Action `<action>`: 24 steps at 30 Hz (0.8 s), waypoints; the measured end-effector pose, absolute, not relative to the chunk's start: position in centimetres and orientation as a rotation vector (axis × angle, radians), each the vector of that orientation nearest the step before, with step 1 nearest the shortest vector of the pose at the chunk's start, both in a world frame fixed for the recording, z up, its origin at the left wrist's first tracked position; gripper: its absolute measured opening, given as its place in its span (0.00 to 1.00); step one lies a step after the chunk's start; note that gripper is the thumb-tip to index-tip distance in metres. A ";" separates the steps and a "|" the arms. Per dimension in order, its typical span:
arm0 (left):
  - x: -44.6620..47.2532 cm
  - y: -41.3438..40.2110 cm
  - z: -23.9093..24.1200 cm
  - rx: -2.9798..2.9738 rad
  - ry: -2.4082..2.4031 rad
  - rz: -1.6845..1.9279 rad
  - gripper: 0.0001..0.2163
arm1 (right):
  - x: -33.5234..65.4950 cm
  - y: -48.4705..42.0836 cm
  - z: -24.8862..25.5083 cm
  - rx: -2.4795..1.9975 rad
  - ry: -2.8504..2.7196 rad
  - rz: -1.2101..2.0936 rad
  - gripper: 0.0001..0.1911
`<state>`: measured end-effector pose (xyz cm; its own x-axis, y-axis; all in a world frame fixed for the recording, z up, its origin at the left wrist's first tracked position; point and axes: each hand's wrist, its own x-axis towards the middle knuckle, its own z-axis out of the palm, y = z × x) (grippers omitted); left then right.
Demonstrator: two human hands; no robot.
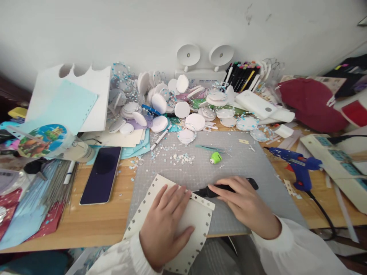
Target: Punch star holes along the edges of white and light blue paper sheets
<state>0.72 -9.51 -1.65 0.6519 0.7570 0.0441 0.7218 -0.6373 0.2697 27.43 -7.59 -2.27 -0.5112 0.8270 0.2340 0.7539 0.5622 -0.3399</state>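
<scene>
My left hand (pixel 169 225) lies flat with its fingers spread on a cream sheet of paper (pixel 197 229), which has small flower-shaped holes punched along its edges. My right hand (pixel 243 202) is wrapped round a black utility knife (pixel 212 192). The knife's blade points left and meets the sheet's upper edge beside my left fingertips. Along that edge a narrow strip (pixel 204 201) of the paper sits at a slight angle to the rest. Both hands work over a grey cutting mat (pixel 243 160). The sheet's lower end reaches past the mat's front edge.
A small green hole punch (pixel 215 157), tweezers (pixel 210 148) and paper bits (pixel 180 158) lie on the mat. To the left is a phone (pixel 101 175); to the right, a blue glue gun (pixel 299 164) and a power strip (pixel 335 164). White paper discs (pixel 195 121) crowd the back.
</scene>
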 end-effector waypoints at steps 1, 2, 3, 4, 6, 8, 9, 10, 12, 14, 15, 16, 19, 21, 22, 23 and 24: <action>0.6 -9.5 -1.8 2.651 1.253 0.230 0.34 | 27.6 -7.8 -2.3 -1.290 -2.436 0.282 0.20; 0.5 -9.6 -1.9 2.654 1.308 0.235 0.36 | 27.8 -7.9 -2.3 -1.293 -2.443 0.289 0.21; 0.4 -9.6 -2.0 2.652 1.353 0.236 0.37 | 28.0 -8.1 -2.3 -1.293 -2.452 0.297 0.22; 0.4 -9.6 -2.1 2.647 1.382 0.230 0.38 | 28.1 -8.1 -2.4 -1.291 -2.461 0.303 0.23; 0.4 -9.6 -2.2 2.634 1.395 0.199 0.39 | 28.0 -8.1 -2.3 -1.285 -2.471 0.302 0.25; 0.4 -9.6 -2.2 2.623 1.394 0.178 0.39 | 27.6 -7.9 -2.3 -1.283 -2.466 0.294 0.25; 0.4 -9.6 -2.2 2.621 1.391 0.174 0.38 | 27.2 -7.7 -2.3 -1.282 -2.462 0.291 0.25; 0.4 -9.6 -2.2 2.619 1.389 0.174 0.38 | 26.9 -7.6 -2.3 -1.279 -2.458 0.287 0.24; 0.5 -9.5 -2.2 2.617 1.383 0.181 0.38 | 26.1 -7.2 -2.2 -1.271 -2.458 0.282 0.24; 0.5 -9.5 -2.2 2.616 1.379 0.190 0.39 | 25.3 -6.9 -2.3 -1.261 -2.465 0.280 0.24; 0.5 -9.5 -2.2 2.615 1.377 0.195 0.39 | 25.0 -6.8 -2.3 -1.259 -2.470 0.280 0.24; 0.5 -9.5 -2.2 2.613 1.377 0.200 0.39 | 24.8 -6.7 -2.3 -1.258 -2.472 0.280 0.24; 0.5 -9.5 -2.2 2.606 1.365 0.213 0.40 | 24.4 -6.4 -2.4 -1.254 -2.467 0.273 0.24; 0.4 -9.6 -2.2 2.598 1.358 0.229 0.40 | 24.4 -6.5 -2.4 -1.251 -2.471 0.274 0.23; 0.3 -9.6 -2.2 2.596 1.344 0.235 0.39 | 24.5 -6.7 -2.3 -1.247 -2.479 0.279 0.23; 0.2 -9.7 -2.1 2.596 1.316 0.239 0.39 | 24.8 -6.9 -2.2 -1.244 -2.492 0.288 0.23; 0.1 -9.8 -2.0 2.598 1.270 0.240 0.38 | 25.1 -7.2 -2.0 -1.242 -2.509 0.303 0.23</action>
<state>0.15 -9.82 -2.03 0.6091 0.7920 0.0419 0.7528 -0.5940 0.2838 25.09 -7.22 -1.97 -0.5685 0.7998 0.1927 0.7308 0.5985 -0.3281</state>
